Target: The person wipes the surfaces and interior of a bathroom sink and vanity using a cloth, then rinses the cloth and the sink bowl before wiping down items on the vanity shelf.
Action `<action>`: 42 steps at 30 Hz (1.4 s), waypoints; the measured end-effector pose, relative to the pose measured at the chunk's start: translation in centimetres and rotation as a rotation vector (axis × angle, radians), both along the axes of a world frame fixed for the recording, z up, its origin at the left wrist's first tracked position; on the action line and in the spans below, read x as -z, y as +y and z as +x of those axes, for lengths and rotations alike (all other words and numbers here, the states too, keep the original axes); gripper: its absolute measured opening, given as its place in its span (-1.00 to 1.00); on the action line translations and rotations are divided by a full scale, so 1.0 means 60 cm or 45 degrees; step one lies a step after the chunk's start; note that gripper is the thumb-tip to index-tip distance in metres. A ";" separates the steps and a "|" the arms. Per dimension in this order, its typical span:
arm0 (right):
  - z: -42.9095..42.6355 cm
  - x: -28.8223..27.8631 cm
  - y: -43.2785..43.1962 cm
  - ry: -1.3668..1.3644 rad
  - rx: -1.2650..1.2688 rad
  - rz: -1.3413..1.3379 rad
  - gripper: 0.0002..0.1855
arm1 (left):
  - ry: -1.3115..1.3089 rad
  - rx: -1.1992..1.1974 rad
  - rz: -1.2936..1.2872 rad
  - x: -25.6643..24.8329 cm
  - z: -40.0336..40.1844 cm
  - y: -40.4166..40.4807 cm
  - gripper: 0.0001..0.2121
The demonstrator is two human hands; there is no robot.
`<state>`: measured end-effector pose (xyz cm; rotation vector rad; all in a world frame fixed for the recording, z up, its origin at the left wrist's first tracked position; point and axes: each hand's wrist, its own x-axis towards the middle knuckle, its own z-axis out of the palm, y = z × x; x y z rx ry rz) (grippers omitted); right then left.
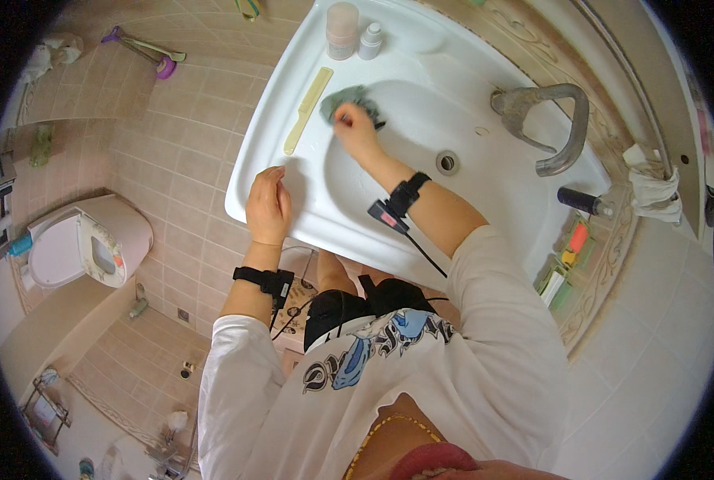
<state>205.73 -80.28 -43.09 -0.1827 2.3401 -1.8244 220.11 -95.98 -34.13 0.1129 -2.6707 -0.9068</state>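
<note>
My right hand (354, 129), blurred by motion, is at a crumpled grey-green cloth (341, 99) on the upper left rim of the washbasin's bowl. Its fingers are curled; whether they grip the cloth cannot be told. A small dark piece (380, 125) shows beside the hand. A pale yellow comb (309, 109) lies on the white washbasin (339, 225), left of the cloth. Nearer the front edge, my left hand (268, 201) is loosely bent, with no object visible in it. Both wrists wear black straps with small cabled devices.
A pink-capped bottle (341, 31) and a small white bottle (370, 41) stand at the basin's far end. A worn metal faucet (543, 120) arches over the right side, above the drain (447, 162). A dark bottle (583, 201) lies near the right edge. A toilet (102, 243) is at left.
</note>
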 end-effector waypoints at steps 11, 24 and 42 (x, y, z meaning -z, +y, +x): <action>-0.083 0.010 0.040 0.012 0.481 -0.134 -0.85 | -0.040 0.014 0.033 -0.005 -0.004 0.000 -0.79; 0.071 -0.022 -0.006 -0.331 -0.136 0.006 -0.90 | 0.000 -0.035 0.096 -0.001 0.002 -0.014 -0.78; -0.095 0.046 0.244 0.145 1.370 -0.269 -0.77 | 0.002 -0.044 0.101 0.011 -0.013 0.051 -0.79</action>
